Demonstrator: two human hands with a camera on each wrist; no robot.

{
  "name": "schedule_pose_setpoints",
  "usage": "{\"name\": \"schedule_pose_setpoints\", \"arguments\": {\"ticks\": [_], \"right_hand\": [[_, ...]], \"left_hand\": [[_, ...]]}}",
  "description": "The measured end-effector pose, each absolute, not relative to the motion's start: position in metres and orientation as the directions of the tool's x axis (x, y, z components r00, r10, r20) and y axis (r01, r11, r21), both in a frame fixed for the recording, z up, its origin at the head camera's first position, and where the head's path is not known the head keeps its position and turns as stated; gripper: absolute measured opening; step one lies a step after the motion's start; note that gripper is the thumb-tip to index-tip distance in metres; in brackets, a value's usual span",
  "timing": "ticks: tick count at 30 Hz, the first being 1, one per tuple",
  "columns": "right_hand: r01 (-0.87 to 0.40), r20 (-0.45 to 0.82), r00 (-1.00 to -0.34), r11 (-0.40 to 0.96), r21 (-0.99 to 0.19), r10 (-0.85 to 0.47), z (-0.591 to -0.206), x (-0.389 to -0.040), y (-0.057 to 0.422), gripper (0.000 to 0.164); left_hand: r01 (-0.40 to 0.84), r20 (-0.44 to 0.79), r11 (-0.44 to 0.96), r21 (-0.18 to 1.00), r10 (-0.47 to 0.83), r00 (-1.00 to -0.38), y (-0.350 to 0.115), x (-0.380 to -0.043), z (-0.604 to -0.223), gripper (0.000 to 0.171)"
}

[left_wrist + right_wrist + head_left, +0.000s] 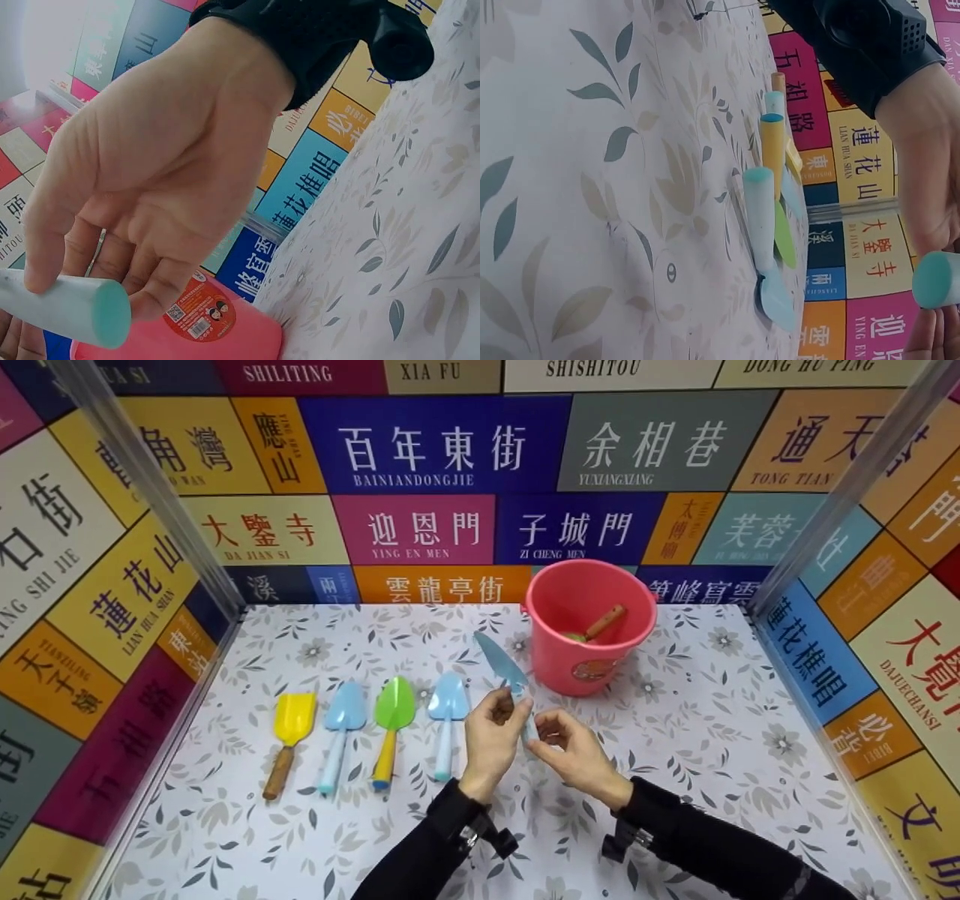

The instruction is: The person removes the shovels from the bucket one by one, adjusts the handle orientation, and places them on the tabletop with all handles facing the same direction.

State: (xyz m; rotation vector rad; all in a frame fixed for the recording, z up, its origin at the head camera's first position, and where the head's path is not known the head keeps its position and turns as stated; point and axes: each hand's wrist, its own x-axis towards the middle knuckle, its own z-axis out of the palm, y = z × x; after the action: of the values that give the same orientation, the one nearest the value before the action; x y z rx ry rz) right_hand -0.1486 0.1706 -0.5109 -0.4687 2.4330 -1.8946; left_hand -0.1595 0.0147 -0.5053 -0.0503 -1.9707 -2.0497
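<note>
A toy trowel (499,658) with a blue blade is raised between both hands, its blade tilted up and away beside the bucket. My left hand (491,739) grips its handle close below the blade. At the lower part of the handle, my right hand (581,754) pinches it between thumb and fingers. The left wrist view shows the pale handle (64,304) with its teal end under the left thumb. That same handle end (934,280) appears at the edge of the right wrist view. A pink bucket (570,667) stands just beyond the hands.
Left of the hands lie a yellow shovel (294,720), a light blue trowel (346,709), a green trowel (394,705) and another light blue trowel (448,699), side by side. Inside the bucket rests a tool with a wooden handle (604,622). Sign-covered walls enclose the floral tabletop (247,847).
</note>
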Motion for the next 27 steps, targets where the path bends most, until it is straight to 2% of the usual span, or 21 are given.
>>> {"name": "schedule_pose_setpoints", "arguments": {"ticks": [6, 12, 17, 21, 27], "right_hand": [[-0.401, 0.296, -0.897, 0.322, -0.858, -0.327, -0.515, -0.147, 0.181, 0.024], [-0.581, 0.431, -0.81, 0.44, -0.685, -0.398, -0.515, -0.146, 0.197, 0.022], [-0.705, 0.533, -0.709, 0.482, -0.521, -0.461, -0.515, -0.146, 0.217, 0.03], [-0.77, 0.576, -0.63, 0.511, -0.381, -0.521, -0.516, -0.145, 0.236, 0.038], [-0.805, 0.594, -0.554, 0.558, -0.202, -0.584, -0.516, -0.144, 0.262, 0.041]], "left_hand": [[0.281, 0.283, 0.038, 0.959, -0.168, -0.944, 0.012, -0.158, -0.507, 0.03], [0.337, 0.349, 0.102, 0.936, -0.154, -0.924, 0.005, -0.157, -0.509, 0.026], [0.431, 0.459, 0.199, 0.88, -0.12, -0.88, -0.001, -0.158, -0.514, 0.02], [0.479, 0.516, 0.254, 0.841, -0.105, -0.85, -0.006, -0.16, -0.518, 0.02], [0.559, 0.6, 0.279, 0.781, -0.081, -0.796, -0.015, -0.17, -0.539, 0.023]]}}
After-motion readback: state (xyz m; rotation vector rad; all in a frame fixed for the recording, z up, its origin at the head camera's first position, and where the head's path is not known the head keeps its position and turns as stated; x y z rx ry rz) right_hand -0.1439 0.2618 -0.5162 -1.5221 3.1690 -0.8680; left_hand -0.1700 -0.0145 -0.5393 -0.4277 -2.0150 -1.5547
